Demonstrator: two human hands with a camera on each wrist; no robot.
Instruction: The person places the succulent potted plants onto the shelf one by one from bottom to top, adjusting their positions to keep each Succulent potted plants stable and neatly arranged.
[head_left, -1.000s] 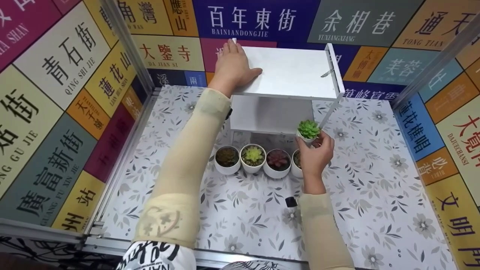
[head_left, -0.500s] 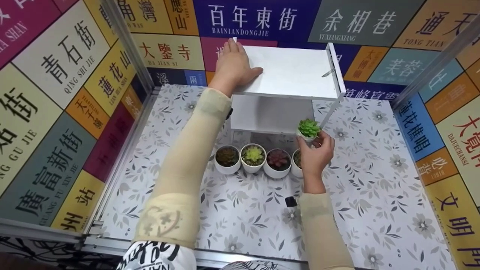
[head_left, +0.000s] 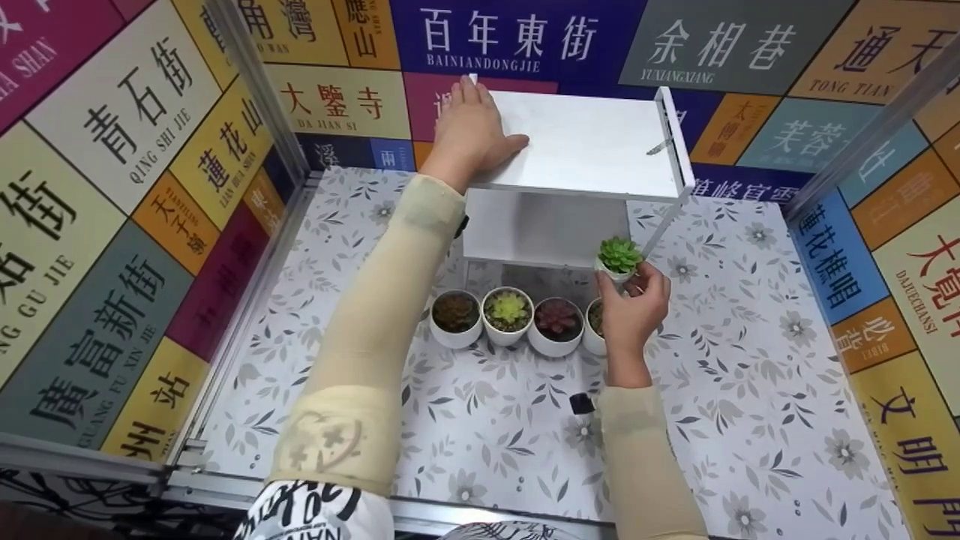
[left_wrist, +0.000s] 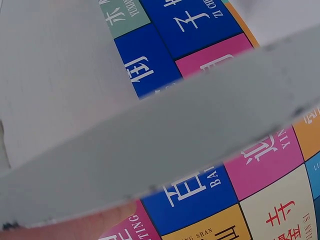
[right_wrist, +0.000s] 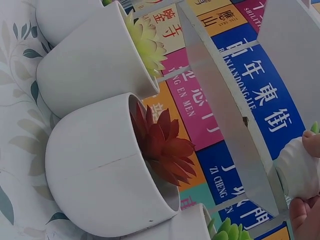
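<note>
My two hands are well apart: the left hand, fingers straight, rests on the left end of the white shelf unit, and the right hand pinches one small potted succulent, green-leaved and upright, between thumb and fingers. This pot is at the right front end of the unit's lower board; whether its base bears on the board, I cannot tell. Potted succulents number five in all: the one I hold and four larger ones in a row on the tabletop, before the unit. From my left, the row comprises a brown plant, a yellow-green plant, a dark red plant and a green plant, each in a white pot; my right hand partly covers the fourth in the head view. Two boards of the unit are visible, one above the other, with a raised side panel at the right. In the left wrist view, a pale strip blocks most of my left hand. Sign-printed walls surround the flower-patterned tabletop on three sides.
</note>
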